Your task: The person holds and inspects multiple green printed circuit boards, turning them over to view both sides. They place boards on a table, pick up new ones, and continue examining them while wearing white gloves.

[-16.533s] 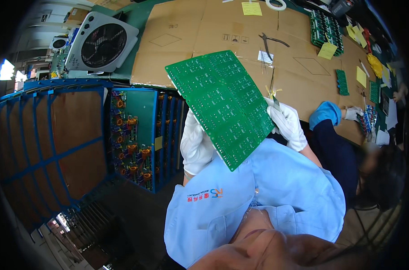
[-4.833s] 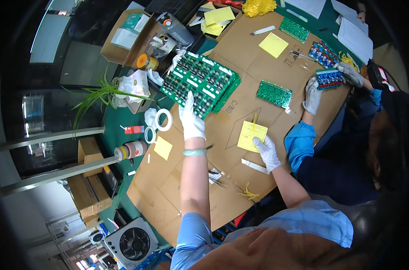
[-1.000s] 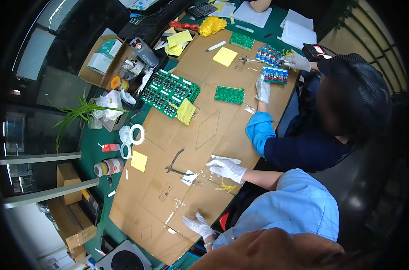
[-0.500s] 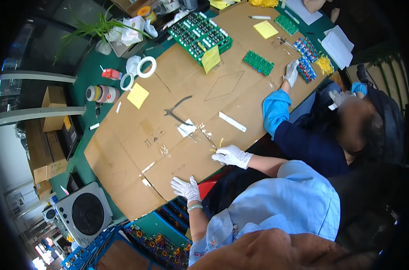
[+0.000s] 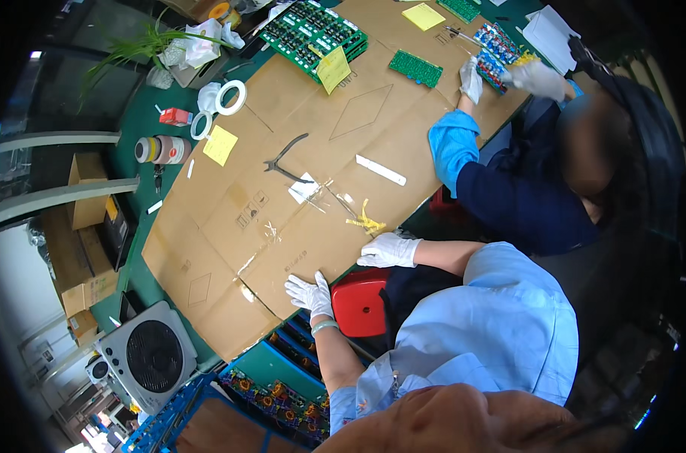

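Both my hands wear white gloves and rest at the near edge of a cardboard sheet [image 5: 229, 234]. My left hand [image 5: 310, 293] lies flat with fingers spread, holding nothing. Farther right, my right hand [image 5: 388, 251] lies palm down on the edge, fingers loosely stretched and nothing visible in them. Just beyond it is a small bunch of yellow strips [image 5: 368, 220]. Cutting pliers [image 5: 285, 160] with spread handles lie mid-sheet, near a small white paper [image 5: 303, 188] and scattered white slivers [image 5: 271, 231]. A white strip [image 5: 381, 170] lies to their right.
A co-worker's gloved hands [image 5: 471, 81] are at blue-and-red component boards [image 5: 492, 57] on the far right. Stacked green circuit boards [image 5: 312, 39], a single board [image 5: 416, 69], tape rolls [image 5: 230, 97] and sticky notes [image 5: 220, 145] lie farther back. A red stool [image 5: 360, 303] stands below the edge.
The view has shifted, showing more of the red stool. My hands stay at the cardboard edge; the yellow strips beside my right hand show more fully. The co-worker's second hand has reached the component boards.
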A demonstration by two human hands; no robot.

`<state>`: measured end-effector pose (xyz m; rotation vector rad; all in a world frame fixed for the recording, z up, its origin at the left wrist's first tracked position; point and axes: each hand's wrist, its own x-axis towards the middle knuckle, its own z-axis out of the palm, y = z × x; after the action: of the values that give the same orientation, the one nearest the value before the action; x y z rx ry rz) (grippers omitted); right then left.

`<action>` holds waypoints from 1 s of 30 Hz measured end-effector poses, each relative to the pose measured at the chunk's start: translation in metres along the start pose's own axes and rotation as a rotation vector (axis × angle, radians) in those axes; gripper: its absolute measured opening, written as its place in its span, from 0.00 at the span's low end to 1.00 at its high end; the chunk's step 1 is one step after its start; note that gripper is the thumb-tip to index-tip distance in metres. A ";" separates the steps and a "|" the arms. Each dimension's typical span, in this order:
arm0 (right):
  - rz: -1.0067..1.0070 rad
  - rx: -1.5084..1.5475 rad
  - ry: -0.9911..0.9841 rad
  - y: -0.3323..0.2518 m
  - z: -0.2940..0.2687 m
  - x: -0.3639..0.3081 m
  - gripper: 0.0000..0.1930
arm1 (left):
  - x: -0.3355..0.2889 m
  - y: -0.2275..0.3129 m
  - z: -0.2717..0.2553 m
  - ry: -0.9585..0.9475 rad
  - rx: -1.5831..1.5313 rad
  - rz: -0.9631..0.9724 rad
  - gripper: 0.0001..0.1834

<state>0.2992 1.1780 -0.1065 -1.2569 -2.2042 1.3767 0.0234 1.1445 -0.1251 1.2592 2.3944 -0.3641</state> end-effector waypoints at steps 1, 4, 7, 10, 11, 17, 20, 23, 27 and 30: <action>-0.045 -0.011 -0.024 -0.007 0.007 -0.002 0.22 | -0.006 -0.022 0.009 0.011 -0.013 0.001 0.53; -0.022 -0.029 -0.057 -0.034 0.037 -0.036 0.21 | -0.023 -0.065 -0.001 0.092 -0.184 0.328 0.43; -0.029 0.039 -0.177 -0.090 0.073 -0.086 0.21 | -0.106 -0.120 0.012 0.251 -0.796 0.315 0.32; -0.134 -0.043 -0.241 -0.124 0.133 -0.143 0.20 | -0.223 -0.176 0.050 0.210 -1.033 0.215 0.28; -0.158 -0.054 -0.254 -0.140 0.152 -0.163 0.20 | -0.266 -0.199 0.065 0.102 -1.105 0.112 0.27; -0.323 -0.165 -0.441 -0.196 0.260 -0.269 0.16 | -0.481 -0.396 0.324 -0.618 -0.790 -0.193 0.26; -0.321 -0.171 -0.413 -0.210 0.292 -0.315 0.16 | -0.562 -0.448 0.360 -0.652 -0.731 -0.278 0.26; -0.200 -0.044 -0.305 -0.222 0.280 -0.343 0.13 | -0.616 -0.459 0.380 -0.618 -0.787 -0.358 0.26; -0.141 -0.003 -0.099 -0.212 0.247 -0.325 0.12 | -0.592 -0.447 0.392 -0.468 -0.945 -0.386 0.26; -0.062 -0.079 -0.030 -0.188 0.241 -0.332 0.12 | -0.519 -0.431 0.398 -0.279 -1.171 -0.359 0.27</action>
<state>0.2514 0.7413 -0.0047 -1.1910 -2.3185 1.3048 0.0230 0.3667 -0.2154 0.2222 1.9696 0.6553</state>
